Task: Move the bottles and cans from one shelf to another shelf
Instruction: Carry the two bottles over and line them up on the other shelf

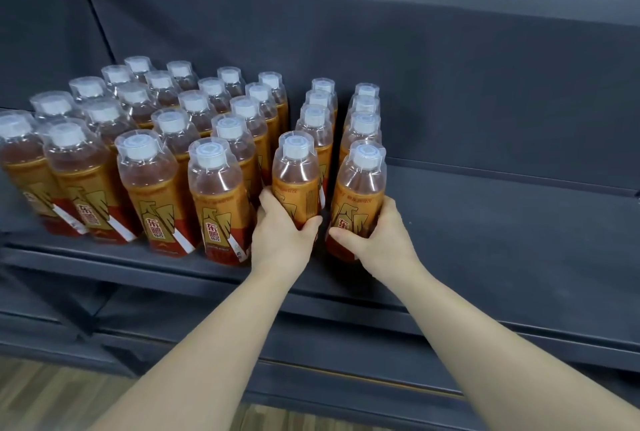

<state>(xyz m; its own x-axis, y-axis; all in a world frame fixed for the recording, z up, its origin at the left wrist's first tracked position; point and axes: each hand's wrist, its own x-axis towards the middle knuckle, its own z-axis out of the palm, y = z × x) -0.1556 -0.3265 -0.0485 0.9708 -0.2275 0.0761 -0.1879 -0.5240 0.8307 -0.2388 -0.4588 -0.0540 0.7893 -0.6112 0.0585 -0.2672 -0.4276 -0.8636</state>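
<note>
Several amber drink bottles with white caps and orange-red labels stand in rows on a dark grey shelf (pixel 502 222). My left hand (pixel 282 235) grips the front bottle (pixel 295 177) of the second row from the right, fingers curled round its lower body. My right hand (pixel 375 240) grips the front bottle (pixel 362 184) of the rightmost row in the same way. Both bottles are upright at the shelf's front. The rows behind them (pixel 318 112) run back to the rear panel.
The main block of bottles (pixel 145 139) fills the shelf's left half. To the right of my right hand the shelf surface is bare. A lower shelf (pixel 346 337) sits beneath, and wood-pattern floor (pixel 45 396) shows at the bottom left.
</note>
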